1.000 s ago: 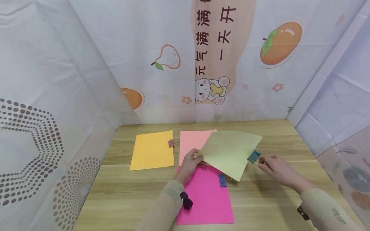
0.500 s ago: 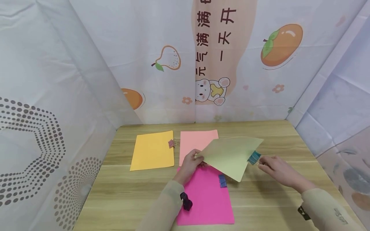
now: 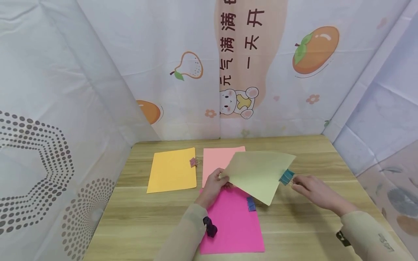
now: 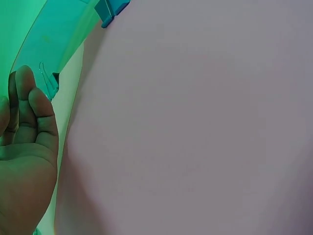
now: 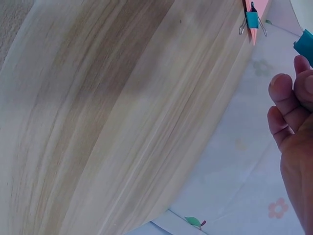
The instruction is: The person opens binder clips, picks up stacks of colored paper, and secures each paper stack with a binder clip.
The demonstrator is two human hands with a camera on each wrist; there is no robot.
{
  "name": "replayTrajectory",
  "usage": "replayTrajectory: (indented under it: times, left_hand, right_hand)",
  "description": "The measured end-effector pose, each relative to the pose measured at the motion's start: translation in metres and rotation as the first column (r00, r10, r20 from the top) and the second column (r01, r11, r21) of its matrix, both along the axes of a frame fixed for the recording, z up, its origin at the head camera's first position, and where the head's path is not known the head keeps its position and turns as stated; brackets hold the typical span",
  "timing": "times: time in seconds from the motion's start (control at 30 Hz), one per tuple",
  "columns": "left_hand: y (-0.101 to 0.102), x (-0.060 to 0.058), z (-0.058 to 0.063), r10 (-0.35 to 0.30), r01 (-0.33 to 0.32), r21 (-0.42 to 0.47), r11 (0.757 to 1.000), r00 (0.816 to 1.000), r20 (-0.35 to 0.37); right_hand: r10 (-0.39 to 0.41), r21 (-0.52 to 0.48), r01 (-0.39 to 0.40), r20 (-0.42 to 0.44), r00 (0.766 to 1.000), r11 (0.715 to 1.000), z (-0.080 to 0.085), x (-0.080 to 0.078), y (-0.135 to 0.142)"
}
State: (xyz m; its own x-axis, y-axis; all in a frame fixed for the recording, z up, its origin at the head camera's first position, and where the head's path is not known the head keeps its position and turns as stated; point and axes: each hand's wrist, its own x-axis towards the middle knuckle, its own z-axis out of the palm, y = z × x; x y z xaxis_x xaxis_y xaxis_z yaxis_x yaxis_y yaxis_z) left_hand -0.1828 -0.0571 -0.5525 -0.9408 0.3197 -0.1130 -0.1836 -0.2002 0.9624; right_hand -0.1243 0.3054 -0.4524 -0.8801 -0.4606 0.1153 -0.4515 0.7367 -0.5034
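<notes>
A pale yellow sheet of paper [image 3: 258,174] is held up at a tilt over the table, curving slightly. My left hand [image 3: 213,186] pinches its left edge, thumb on top and fingers underneath. On the sheet's right edge sits a teal binder clip [image 3: 286,177]. My right hand [image 3: 313,190] pinches the wire handles of that clip, whose body [image 5: 305,45] shows just past the fingers in the right wrist view. Below the sheet lies a magenta stack of paper [image 3: 233,228] with a blue binder clip [image 3: 251,204] on its right edge, partly under my left forearm.
A yellow-orange stack of paper [image 3: 173,170] with a mauve binder clip [image 3: 193,162] lies at the back left. Behind the raised sheet, a salmon-pink stack [image 3: 215,157] is partly covered; a second teal clip [image 5: 252,19] grips its edge. White printed curtains [image 3: 183,119] surround the wooden table [image 3: 147,221].
The pale yellow sheet has flexed, its far edge dipping and then rising a little. Both hands keep nearly the same place and grip.
</notes>
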Motion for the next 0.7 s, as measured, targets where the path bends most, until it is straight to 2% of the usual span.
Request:
replayTrajectory:
  times: [0.3, 0.5, 0.7]
  left_hand:
    - [0.0024, 0.0006, 0.0026, -0.018, 0.018, -0.002, 1.000, 1.000, 0.015]
    - [0.0045, 0.0023, 0.0039, -0.035, 0.035, 0.005, 0.999, 0.999, 0.001]
    - [0.0070, 0.0048, 0.0057, -0.048, 0.048, -0.007, 0.999, 0.999, -0.002]
  right_hand:
    - [0.024, -0.001, -0.024, 0.000, 1.000, 1.000, 0.0015, -0.0016, -0.0001]
    - [0.036, -0.024, -0.035, 0.024, 0.999, 0.999, 0.0034, -0.0018, -0.0025]
    - [0.015, -0.035, -0.012, 0.070, 0.997, 0.999, 0.0032, -0.0006, -0.0023]
